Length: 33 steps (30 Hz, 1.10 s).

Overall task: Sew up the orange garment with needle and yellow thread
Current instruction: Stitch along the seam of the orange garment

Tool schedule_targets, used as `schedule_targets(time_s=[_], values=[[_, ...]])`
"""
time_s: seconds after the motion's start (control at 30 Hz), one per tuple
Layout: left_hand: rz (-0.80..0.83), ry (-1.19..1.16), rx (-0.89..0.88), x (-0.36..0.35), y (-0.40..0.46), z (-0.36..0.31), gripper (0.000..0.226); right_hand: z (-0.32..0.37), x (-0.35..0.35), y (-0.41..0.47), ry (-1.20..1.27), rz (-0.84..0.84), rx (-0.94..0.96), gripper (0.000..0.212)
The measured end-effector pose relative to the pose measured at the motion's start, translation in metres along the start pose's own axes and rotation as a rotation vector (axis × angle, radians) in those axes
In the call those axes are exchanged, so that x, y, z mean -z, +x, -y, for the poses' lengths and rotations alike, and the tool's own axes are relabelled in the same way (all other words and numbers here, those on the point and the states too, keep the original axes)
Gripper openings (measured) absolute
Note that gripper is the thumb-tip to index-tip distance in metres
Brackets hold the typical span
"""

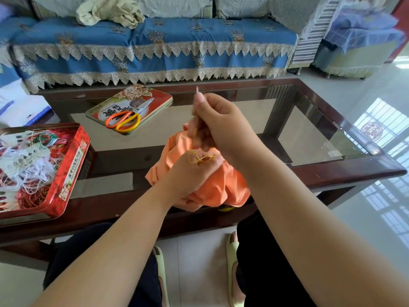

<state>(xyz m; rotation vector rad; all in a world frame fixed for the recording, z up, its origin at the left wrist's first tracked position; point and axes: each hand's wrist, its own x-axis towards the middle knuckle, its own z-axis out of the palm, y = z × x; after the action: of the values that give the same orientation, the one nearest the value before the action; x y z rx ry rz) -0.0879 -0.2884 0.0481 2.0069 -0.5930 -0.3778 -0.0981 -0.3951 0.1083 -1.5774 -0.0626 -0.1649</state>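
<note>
The orange garment (212, 185) is bunched up in front of me, just above the near edge of the bench (332, 171), over my knees. My left hand (190, 173) grips it from the top, fingers curled into the folds, and a small tangle of yellow thread (200, 158) lies across my knuckles. My right hand (219, 122) is raised above the cloth, its thumb and fingers pinched together on something thin. A fine point sticks up past my thumb tip, which looks like the needle (197, 89), but that part is blurred and I cannot say for sure. A faint yellowish line runs down from the pinch toward the fabric.

On the glass top beyond the garment lies a flat tin lid (155, 96) with red edges and flower print, and a pair of scissors (127, 118) with orange and yellow handles rests on it. To my left, at the near edge of the bench, sits the open red tin (73, 165), full of loose threads in white, red, green and pink.

Past the bench is a sofa (155, 41) under a blue cover with lace trim, with a pale crumpled cloth (108, 12) on its seat. Below the bench my dark trousers and pale green slippers (232, 251) show on the tiled floor.
</note>
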Motion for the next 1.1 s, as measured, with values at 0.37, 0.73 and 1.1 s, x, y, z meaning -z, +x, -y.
schedule_targets(time_s=[0.37, 0.73, 1.1], values=[[-0.031, -0.019, -0.188, 0.016, -0.001, 0.006, 0.036, -0.027, 0.055, -0.044, -0.295, 0.148, -0.261, 0.034], [-0.115, -0.202, -0.088, 0.024, -0.004, 0.011, 0.029, -0.046, 0.045, -0.053, -0.619, 0.012, 0.005, 0.023], [-0.031, -0.135, -0.201, 0.028, -0.005, 0.016, 0.027, -0.050, 0.045, -0.048, -0.556, -0.102, -0.011, 0.027]])
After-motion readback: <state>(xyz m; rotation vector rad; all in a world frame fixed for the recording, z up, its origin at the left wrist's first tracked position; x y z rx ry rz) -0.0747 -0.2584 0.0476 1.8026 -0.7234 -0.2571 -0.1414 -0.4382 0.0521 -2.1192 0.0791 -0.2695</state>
